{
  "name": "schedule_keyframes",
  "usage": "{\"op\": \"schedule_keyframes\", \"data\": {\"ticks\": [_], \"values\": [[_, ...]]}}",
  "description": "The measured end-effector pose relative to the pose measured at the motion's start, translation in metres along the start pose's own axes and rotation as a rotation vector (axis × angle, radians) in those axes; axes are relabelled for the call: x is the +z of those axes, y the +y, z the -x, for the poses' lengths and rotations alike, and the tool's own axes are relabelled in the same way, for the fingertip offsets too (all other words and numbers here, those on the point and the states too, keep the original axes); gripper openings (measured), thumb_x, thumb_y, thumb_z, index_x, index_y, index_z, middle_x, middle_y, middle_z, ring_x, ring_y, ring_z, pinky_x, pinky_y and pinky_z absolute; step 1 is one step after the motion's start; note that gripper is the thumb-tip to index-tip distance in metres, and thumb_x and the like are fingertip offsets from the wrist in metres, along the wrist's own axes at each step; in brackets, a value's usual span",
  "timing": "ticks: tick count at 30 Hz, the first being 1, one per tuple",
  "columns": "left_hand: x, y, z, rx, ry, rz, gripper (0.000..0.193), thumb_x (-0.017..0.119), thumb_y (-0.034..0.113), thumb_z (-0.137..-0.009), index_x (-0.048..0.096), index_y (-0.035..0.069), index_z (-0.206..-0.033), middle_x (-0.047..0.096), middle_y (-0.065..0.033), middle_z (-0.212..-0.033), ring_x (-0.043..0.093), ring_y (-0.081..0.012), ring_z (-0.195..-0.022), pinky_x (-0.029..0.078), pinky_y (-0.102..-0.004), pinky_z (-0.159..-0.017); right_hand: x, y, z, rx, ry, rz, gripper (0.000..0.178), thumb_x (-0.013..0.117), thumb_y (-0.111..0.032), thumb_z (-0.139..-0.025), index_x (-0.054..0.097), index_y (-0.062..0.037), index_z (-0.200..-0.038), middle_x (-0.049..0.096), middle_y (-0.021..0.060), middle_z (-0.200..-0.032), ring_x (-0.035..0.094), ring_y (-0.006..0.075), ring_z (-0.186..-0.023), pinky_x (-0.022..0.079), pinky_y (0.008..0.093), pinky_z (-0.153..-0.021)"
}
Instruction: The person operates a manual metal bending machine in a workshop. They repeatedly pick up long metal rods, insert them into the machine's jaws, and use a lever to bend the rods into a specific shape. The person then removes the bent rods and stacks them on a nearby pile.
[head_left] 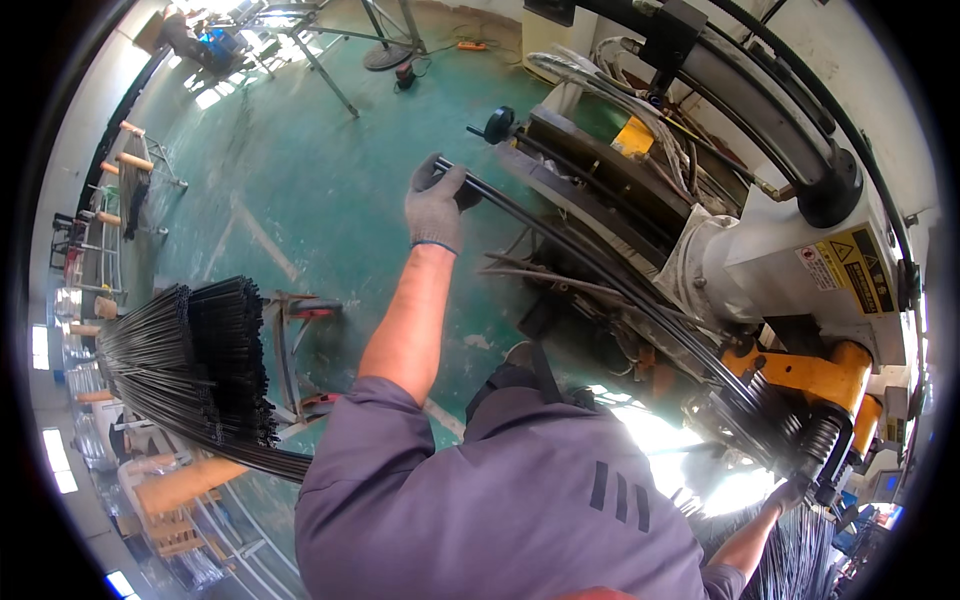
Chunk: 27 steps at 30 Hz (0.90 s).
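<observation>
Long, thin black metal rods (600,264) run slantwise from the upper middle to the machine at the lower right. My left hand (435,208), in a grey knit glove, is closed around their far end, thumb on top. At the machine, the rods pass beside a yellow head (815,375) with a dark coil spring (822,436). My right hand (789,494), in a dark glove, is at the near end of the rods, just below the spring. It looks curled around them, though shade hides most of its fingers.
A large bundle of black rods (185,360) rests on a stand at the left. The grey machine body (800,265) and a steel bed (600,180) line the right side. More thin rods (785,555) lie at the lower right. Metal stands (325,75) stand on the green floor farther off.
</observation>
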<state>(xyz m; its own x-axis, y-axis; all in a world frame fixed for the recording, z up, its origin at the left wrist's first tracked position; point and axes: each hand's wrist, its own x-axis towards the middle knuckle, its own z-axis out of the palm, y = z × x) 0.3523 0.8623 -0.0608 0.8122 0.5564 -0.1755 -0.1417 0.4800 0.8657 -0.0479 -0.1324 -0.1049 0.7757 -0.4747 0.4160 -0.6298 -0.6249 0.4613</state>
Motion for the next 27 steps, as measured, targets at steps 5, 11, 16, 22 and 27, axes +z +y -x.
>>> {"op": "schedule_keyframes", "data": {"ticks": [5,11,16,22,27], "values": [[-0.002,0.003,0.002,0.016,0.001,0.028,0.05,0.077,0.0,-0.097,0.061,0.003,-0.144,0.072,-0.012,-0.11,0.076,-0.0262,-0.092,0.068,-0.046,-0.076,0.008,-0.006,0.003,0.097,0.055,-0.274,0.029,0.056,-0.018,-0.112,0.073,0.004,-0.121,0.079,0.0167,-0.102,0.077,0.0316,-0.087,0.062,0.0363,-0.076],[-0.03,-0.014,-0.033,-0.011,-0.124,-0.014,0.034,0.077,0.004,-0.097,0.066,0.005,-0.129,0.073,-0.0117,-0.113,0.075,-0.0295,-0.101,0.064,-0.0479,-0.094,-0.017,-0.023,0.023,0.281,0.106,-0.725,0.032,0.067,-0.02,-0.101,0.075,0.0026,-0.122,0.079,0.0206,-0.12,0.074,0.035,-0.108,0.056,0.0454,-0.096],[-0.053,-0.005,-0.046,-0.085,-0.209,-0.12,0.032,0.075,0.013,-0.103,0.064,0.006,-0.132,0.073,-0.0163,-0.119,0.074,-0.0338,-0.107,0.064,-0.05,-0.097,-0.082,-0.073,0.011,0.422,0.073,-0.832,0.046,0.069,-0.013,-0.094,0.072,-0.003,-0.139,0.076,0.0181,-0.135,0.072,0.0337,-0.122,0.053,0.0424,-0.108],[-0.049,-0.017,-0.063,-0.075,-0.339,-0.216,0.041,0.055,0.03,-0.117,0.061,-0.003,-0.142,0.068,-0.0194,-0.141,0.065,-0.0337,-0.133,0.051,-0.0484,-0.121,-0.136,-0.091,0.013,0.472,0.017,-0.818,0.046,0.06,-0.015,-0.097,0.076,-0.0119,-0.14,0.072,0.0167,-0.147,0.067,0.0342,-0.138,0.052,0.0369,-0.114],[-0.025,-0.019,-0.028,-0.302,-0.049,0.032,0.056,0.063,0.039,-0.112,0.057,-0.004,-0.146,0.068,-0.0197,-0.14,0.066,-0.0349,-0.131,0.052,-0.0499,-0.119,-0.165,-0.094,0.016,0.346,0.024,-0.749,0.031,0.066,-0.027,-0.103,0.077,-0.0135,-0.129,0.071,0.015,-0.144,0.064,0.0368,-0.138,0.051,0.0436,-0.115]]}}
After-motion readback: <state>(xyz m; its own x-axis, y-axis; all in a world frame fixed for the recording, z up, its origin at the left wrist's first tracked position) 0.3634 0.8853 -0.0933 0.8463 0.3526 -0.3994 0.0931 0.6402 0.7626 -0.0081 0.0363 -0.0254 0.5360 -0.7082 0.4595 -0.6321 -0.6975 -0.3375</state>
